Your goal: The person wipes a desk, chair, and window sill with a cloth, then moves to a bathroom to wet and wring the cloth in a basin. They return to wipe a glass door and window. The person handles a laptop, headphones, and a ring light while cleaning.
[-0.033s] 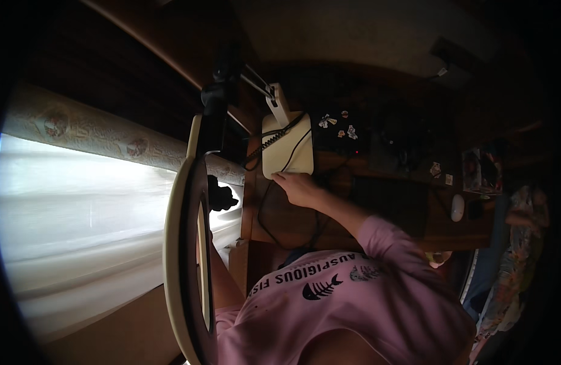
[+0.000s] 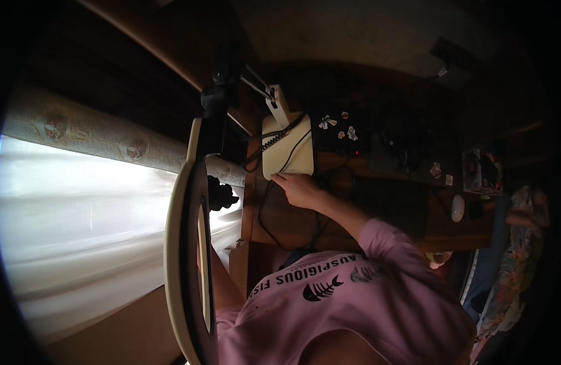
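Right hand [image 2: 300,190]: reaches out from a pink sleeve over the wooden desk [image 2: 292,225], fingertips on the near edge of the white box [image 2: 286,153]; fingers loosely curled, gripping nothing.
Left hand: hidden behind the ring light [image 2: 186,255]; cannot tell its state.
White box: far left part of the desk, black cables [image 2: 265,207] running across it.
Computer mouse [image 2: 457,208]: well apart, on the right.
Window curtain [image 2: 80,231]: bright, far left.

Ring light [image 2: 186,267], white mouse [image 2: 457,208], curtain [image 2: 80,243]
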`<state>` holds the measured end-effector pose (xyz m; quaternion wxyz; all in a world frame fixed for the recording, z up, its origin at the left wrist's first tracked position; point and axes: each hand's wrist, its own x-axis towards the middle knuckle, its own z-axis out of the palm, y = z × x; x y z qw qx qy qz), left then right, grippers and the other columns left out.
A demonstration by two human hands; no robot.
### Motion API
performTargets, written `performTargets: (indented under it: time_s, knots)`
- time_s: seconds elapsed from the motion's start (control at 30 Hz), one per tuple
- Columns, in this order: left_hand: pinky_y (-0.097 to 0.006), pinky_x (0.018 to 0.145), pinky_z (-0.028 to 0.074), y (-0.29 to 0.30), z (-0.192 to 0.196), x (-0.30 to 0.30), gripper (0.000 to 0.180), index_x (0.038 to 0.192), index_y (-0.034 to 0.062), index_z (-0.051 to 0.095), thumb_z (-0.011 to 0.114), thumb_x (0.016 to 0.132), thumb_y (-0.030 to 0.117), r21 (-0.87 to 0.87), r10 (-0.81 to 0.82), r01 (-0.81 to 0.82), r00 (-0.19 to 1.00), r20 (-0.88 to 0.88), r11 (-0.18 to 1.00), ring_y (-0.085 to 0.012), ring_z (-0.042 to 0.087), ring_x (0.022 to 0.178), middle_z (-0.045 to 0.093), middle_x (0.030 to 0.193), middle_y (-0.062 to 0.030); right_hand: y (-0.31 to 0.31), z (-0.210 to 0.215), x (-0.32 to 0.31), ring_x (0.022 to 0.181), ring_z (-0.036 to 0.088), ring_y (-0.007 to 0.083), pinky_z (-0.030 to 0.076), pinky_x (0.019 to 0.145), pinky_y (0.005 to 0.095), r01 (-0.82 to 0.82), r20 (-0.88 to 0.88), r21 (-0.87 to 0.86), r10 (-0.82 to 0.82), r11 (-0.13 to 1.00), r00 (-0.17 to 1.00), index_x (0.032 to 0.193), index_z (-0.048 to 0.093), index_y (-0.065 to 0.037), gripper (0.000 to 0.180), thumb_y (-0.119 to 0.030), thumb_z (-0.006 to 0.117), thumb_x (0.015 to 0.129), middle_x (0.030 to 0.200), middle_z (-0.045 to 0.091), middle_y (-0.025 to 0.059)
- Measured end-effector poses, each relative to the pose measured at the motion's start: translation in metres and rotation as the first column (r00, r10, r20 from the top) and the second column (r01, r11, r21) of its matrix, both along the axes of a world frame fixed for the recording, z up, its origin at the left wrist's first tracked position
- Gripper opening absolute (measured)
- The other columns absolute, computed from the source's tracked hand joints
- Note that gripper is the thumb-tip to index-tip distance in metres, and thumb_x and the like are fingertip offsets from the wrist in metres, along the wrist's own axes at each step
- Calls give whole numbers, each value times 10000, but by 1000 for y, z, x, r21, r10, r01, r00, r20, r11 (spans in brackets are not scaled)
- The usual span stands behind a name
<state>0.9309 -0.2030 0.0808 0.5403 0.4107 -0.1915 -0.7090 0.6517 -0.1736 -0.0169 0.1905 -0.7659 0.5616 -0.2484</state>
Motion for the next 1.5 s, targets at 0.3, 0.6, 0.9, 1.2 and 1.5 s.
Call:
performTargets:
  time_s: [0.3, 0.6, 0.9, 1.2, 1.5]
  knots:
    - [-320, 799, 495, -38, 3, -13, 389, 1252, 54, 501, 561, 924, 255, -83, 148, -133, 962, 231, 988, -189, 573, 1026, 584, 1156, -70, -105, 19, 3, 818, 652, 306, 533, 653, 390, 233, -215, 136, -201, 963, 956, 1354, 368, -3, 581, -34, 498, 788, 1327, 450, 176]
    - [-429, 973, 384, -96, -19, -175, 448, 1230, 35, 519, 555, 784, 21, -626, 686, 527, 106, 720, 575, -319, 513, 1120, 553, 1214, -135, -71, -10, -6, 685, 638, 296, 522, 590, 380, 178, -299, 79, -147, 981, 943, 1305, 411, 28, 526, -69, 520, 800, 1150, 559, 141]
    - [-582, 943, 357, -126, -91, -194, 509, 1300, 159, 498, 515, 791, 146, 118, 337, 826, -350, 874, 551, -317, 513, 1164, 547, 1290, -73, -62, -22, -17, 803, 649, 278, 535, 640, 395, 43, -310, 161, 9, 986, 951, 1102, 591, -3, 372, -56, 562, 735, 1162, 562, 151]
    - [-468, 741, 503, -125, -75, -140, 261, 1008, 127, 652, 552, 770, 165, 172, 270, 827, -361, 892, 536, -377, 629, 868, 657, 932, -175, -46, 8, -27, 971, 619, 290, 522, 791, 354, 78, 85, -40, -74, 996, 994, 1248, 513, -8, 484, -33, 536, 766, 1321, 489, 126]
    - [-288, 770, 511, -6, 28, -127, 432, 1311, -24, 458, 500, 953, 216, -206, -209, 506, 645, 735, 837, -218, 583, 1008, 576, 1180, -161, -8, 53, -8, 1338, 354, 253, 326, 1074, 351, 66, 776, -123, 55, 990, 629, 1433, 319, -81, 714, -98, 685, 820, 1450, 356, 155]
